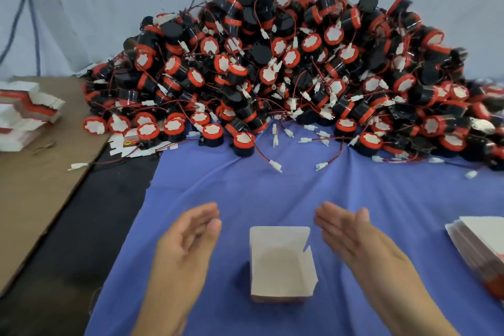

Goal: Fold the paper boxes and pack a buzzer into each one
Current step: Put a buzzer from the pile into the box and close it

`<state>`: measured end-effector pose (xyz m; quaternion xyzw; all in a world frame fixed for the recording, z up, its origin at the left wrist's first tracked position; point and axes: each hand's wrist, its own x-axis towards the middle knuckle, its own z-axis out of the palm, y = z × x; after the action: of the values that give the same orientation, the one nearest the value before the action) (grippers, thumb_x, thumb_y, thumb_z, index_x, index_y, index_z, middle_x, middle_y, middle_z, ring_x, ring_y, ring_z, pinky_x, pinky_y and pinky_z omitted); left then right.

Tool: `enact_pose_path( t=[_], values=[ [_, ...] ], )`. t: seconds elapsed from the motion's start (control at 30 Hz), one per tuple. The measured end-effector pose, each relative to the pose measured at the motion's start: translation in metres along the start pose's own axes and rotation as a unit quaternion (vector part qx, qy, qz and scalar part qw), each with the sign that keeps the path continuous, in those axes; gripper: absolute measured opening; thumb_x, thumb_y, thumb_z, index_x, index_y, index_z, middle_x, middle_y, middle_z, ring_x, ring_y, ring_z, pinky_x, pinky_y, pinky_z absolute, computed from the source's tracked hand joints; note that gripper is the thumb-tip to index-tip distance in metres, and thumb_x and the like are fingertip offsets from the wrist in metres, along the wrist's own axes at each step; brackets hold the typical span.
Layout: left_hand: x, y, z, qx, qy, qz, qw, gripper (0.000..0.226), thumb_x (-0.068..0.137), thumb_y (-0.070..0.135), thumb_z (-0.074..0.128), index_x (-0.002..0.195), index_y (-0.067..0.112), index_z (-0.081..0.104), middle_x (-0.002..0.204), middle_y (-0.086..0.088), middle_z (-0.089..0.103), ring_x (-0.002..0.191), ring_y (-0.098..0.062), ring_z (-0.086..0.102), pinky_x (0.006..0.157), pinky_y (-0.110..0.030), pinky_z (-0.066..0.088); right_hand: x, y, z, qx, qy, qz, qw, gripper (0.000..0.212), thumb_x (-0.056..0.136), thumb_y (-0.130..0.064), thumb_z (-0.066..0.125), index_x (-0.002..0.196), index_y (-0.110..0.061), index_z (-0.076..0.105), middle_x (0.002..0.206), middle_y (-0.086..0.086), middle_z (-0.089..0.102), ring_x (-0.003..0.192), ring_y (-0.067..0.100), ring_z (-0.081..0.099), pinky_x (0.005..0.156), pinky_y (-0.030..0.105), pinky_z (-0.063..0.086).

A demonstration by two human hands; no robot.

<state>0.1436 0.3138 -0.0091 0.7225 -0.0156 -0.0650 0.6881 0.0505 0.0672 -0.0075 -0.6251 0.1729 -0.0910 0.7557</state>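
Note:
A folded white paper box [282, 264] stands upright on the blue cloth [272, 194] near the front, its top open and its lid flap raised at the back. Nothing shows inside it. My left hand [185, 245] hovers to the box's left and my right hand [360, 243] to its right, both with fingers straight, palms facing inward, touching nothing. Behind them rises a big heap of black buzzers [272, 71] with red rims, red wires and white plugs. One buzzer [244, 143] sits at the heap's near edge.
A stack of flat unfolded boxes [482, 251] lies at the right edge, another stack [24, 114] on brown cardboard [35, 185] at the left. A flattened box [131, 143] lies by the heap's left foot. Loose wires and plugs trail onto the cloth.

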Motion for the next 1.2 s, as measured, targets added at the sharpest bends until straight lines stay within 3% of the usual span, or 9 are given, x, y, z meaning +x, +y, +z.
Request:
enact_pose_path(
  t=[0.17,0.27,0.3,0.37,0.53,0.63,0.73,0.9,1.2],
  values=[
    [0.087,0.007,0.038,0.033,0.008,0.012,0.999,0.028,0.101,0.011,0.064,0.126,0.023,0.067,0.126,0.012,0.070,0.099,0.015,0.065,0.084,-0.007,0.052,0.120,-0.024,0.059,0.013,-0.121,0.122,0.985,0.049,0.107,-0.038,0.047,0.140,-0.004,0.058,0.140,0.009,0.064,0.132,0.020,0.060,0.104,0.030,0.050],
    [0.141,-0.002,0.065,0.078,0.010,0.000,0.997,0.047,0.102,0.007,0.061,0.148,0.009,0.052,0.148,-0.003,0.057,0.125,-0.008,0.060,0.100,-0.021,0.046,0.174,-0.013,0.098,-0.071,-0.094,0.131,0.984,0.033,0.107,-0.016,0.047,0.126,0.005,0.064,0.120,0.027,0.068,0.137,0.038,0.043,0.101,0.043,0.055],
    [0.157,-0.006,0.071,0.085,0.018,-0.006,0.996,0.052,0.102,0.007,0.061,0.152,0.008,0.047,0.152,-0.005,0.053,0.133,-0.015,0.056,0.104,-0.025,0.044,0.188,-0.009,0.107,-0.113,-0.075,0.118,0.984,0.024,0.104,-0.011,0.045,0.107,-0.003,0.067,0.086,0.013,0.055,0.100,0.014,0.028,0.086,0.045,0.057],
    [0.186,-0.013,0.079,0.106,0.041,-0.003,0.994,0.055,0.100,0.007,0.063,0.152,0.007,0.045,0.154,-0.007,0.052,0.139,-0.022,0.051,0.104,-0.027,0.042,0.215,-0.007,0.115,-0.200,-0.025,0.073,0.977,0.028,0.099,-0.004,0.042,0.097,-0.020,0.064,0.071,0.007,0.052,0.066,0.021,0.042,0.056,0.029,0.041],
    [0.227,-0.018,0.091,0.157,0.018,0.014,0.987,0.048,0.092,0.010,0.072,0.139,0.014,0.061,0.136,-0.001,0.066,0.127,-0.021,0.060,0.097,-0.027,0.047,0.247,-0.012,0.118,-0.272,-0.005,0.011,0.962,0.052,0.093,0.008,0.041,0.134,-0.016,0.063,0.127,0.007,0.069,0.117,0.028,0.061,0.102,0.043,0.052],
    [0.223,-0.014,0.089,0.138,0.012,0.015,0.990,0.044,0.082,0.016,0.084,0.121,0.028,0.068,0.112,0.010,0.073,0.105,-0.012,0.067,0.086,-0.027,0.055,0.239,-0.015,0.115,-0.252,-0.038,0.016,0.967,0.053,0.090,0.013,0.042,0.125,-0.014,0.071,0.119,0.003,0.074,0.111,0.017,0.067,0.097,0.034,0.056],
    [0.203,-0.004,0.079,0.127,0.028,0.031,0.991,0.051,0.070,0.020,0.092,0.104,0.037,0.059,0.096,0.018,0.067,0.089,0.000,0.064,0.070,-0.020,0.052,0.212,-0.017,0.105,-0.178,-0.069,0.030,0.981,0.041,0.094,0.015,0.043,0.104,-0.013,0.073,0.095,0.003,0.077,0.083,0.008,0.073,0.072,0.018,0.058],
    [0.154,0.021,0.057,0.123,-0.018,0.057,0.991,0.058,0.067,0.024,0.097,0.106,0.029,0.054,0.093,0.009,0.073,0.085,-0.003,0.069,0.072,-0.028,0.058,0.161,-0.034,0.078,-0.082,-0.086,0.061,0.991,0.022,0.099,-0.002,0.059,0.116,-0.011,0.069,0.103,0.012,0.079,0.097,0.019,0.076,0.083,0.025,0.060],
    [0.053,0.092,0.028,0.130,-0.177,0.239,0.946,0.059,0.066,0.022,0.096,0.117,0.032,0.067,0.123,0.012,0.062,0.119,-0.002,0.060,0.093,-0.012,0.051,0.083,-0.105,0.051,0.007,-0.051,0.038,0.998,0.020,0.097,-0.022,0.068,0.104,-0.006,0.078,0.083,0.001,0.072,0.067,0.007,0.064,0.060,0.017,0.054]
  ],
)
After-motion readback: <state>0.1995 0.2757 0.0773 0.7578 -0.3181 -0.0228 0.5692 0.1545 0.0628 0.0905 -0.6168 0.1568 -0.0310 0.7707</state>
